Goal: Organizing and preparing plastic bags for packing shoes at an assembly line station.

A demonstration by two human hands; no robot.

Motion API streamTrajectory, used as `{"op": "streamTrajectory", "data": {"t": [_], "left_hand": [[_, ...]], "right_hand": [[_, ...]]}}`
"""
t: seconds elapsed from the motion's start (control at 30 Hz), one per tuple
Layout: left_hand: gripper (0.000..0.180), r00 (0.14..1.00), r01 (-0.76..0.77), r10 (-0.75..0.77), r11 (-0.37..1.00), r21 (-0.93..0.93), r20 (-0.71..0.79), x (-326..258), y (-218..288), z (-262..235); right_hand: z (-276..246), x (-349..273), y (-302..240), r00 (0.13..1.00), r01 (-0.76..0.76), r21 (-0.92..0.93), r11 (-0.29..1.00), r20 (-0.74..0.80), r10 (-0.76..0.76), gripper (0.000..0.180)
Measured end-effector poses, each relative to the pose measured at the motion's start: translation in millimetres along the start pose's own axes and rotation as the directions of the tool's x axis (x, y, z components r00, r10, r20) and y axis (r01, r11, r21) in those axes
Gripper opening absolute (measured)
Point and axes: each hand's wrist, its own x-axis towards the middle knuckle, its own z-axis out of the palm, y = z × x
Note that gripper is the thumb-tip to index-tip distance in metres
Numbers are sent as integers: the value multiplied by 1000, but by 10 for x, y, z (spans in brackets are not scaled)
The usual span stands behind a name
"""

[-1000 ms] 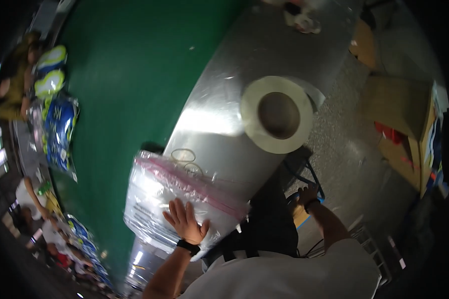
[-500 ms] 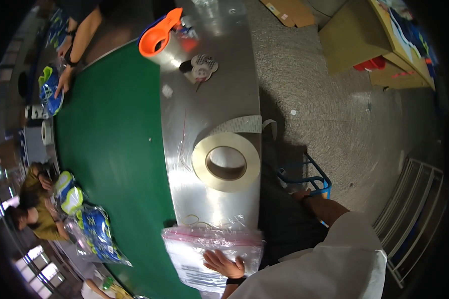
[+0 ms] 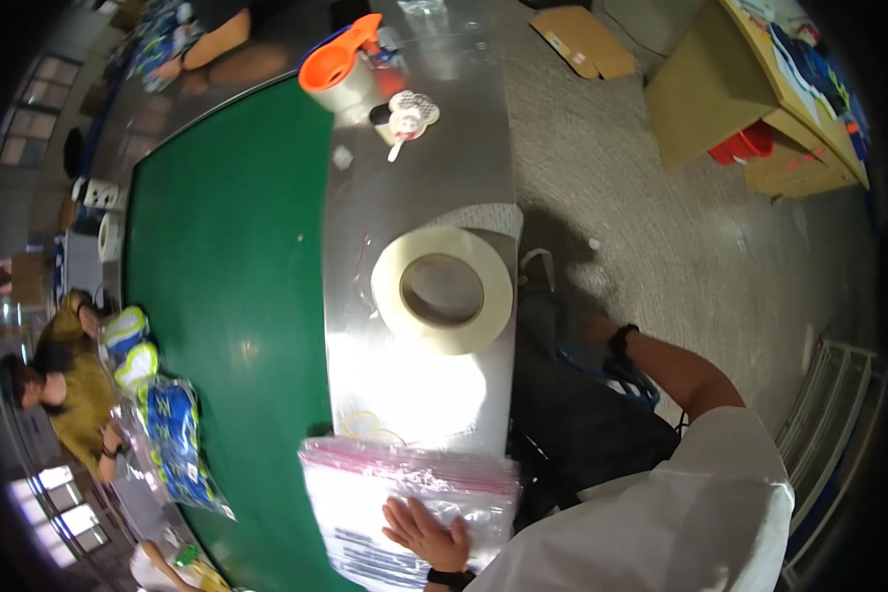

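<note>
The bag stack lies on the bench under the left grip, the tape roll just beyond it; the belt lies left of the bench, the box right.

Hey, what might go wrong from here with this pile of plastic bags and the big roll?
The clear bags might slide: they reach past the metal table's left edge over the green surface, and the left hand only lies flat on top.

The pale roll sits near the table's right edge, so a bump could knock it off.

The pale strip beside it reaches that edge and might snag on the dark clothing.
</note>
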Motion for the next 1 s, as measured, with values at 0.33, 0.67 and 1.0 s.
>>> {"op": "streamTrajectory", "data": {"t": [0.33, 0.67, 1.0], "left_hand": [[77, 990, 80, -135, 783, -616, -42, -156, 16, -246], [33, 992, -9, -109, 384, -923, -56, -1265, 708, -387], [69, 988, -128, 0, 541, -831, -152, -629, 1276, 847]], "right_hand": [[-658, 755, -1120, 760, 481, -176, 859, -405, -508, 56], [-434, -951, -1586, 885, 466, 65, 882, -50, -463, 16], [137, -2421, -2012, 680, 100, 829, 550, 347, -646, 24]]}}
